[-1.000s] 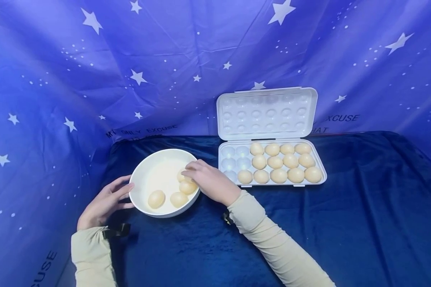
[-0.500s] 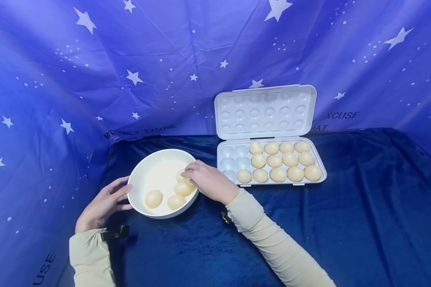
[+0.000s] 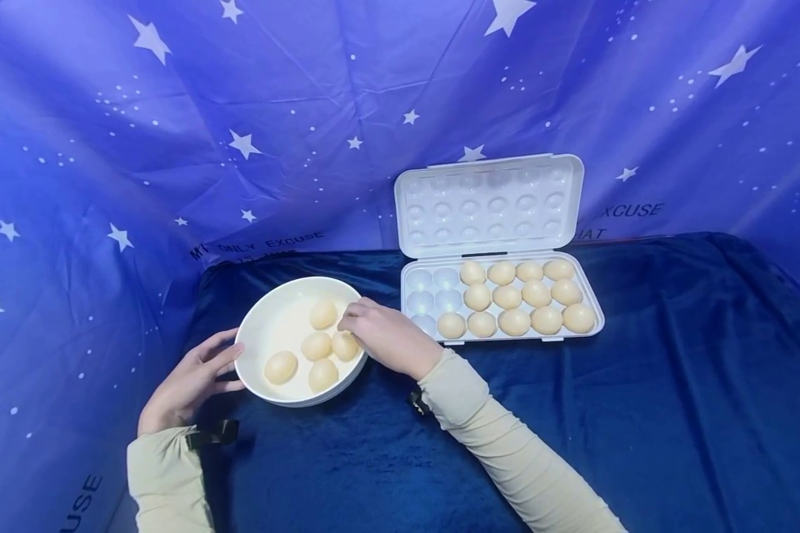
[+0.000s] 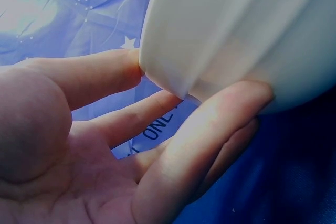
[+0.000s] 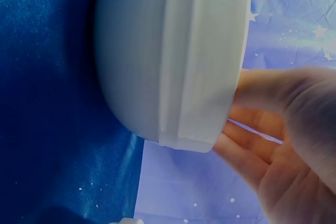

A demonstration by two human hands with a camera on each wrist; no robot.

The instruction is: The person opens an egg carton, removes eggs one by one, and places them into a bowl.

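Observation:
A white bowl holds several beige eggs, among them an egg lying apart near the left side. My left hand grips the bowl's left side, its thumb at the rim and fingers against the outer wall. My right hand reaches over the right rim, fingertips right at another egg. In the right wrist view the bowl wall hides those fingertips, so I cannot tell whether they hold the egg.
An egg box stands right of the bowl, its lid raised. Eggs fill most of its cups; several cups at the left have none. Dark blue cloth covers the table, with a starry blue curtain behind.
The eggs in the bowl have rolled apart: one has come out from under my right hand towards the back, another has shifted left. My left hand stays at the bowl.

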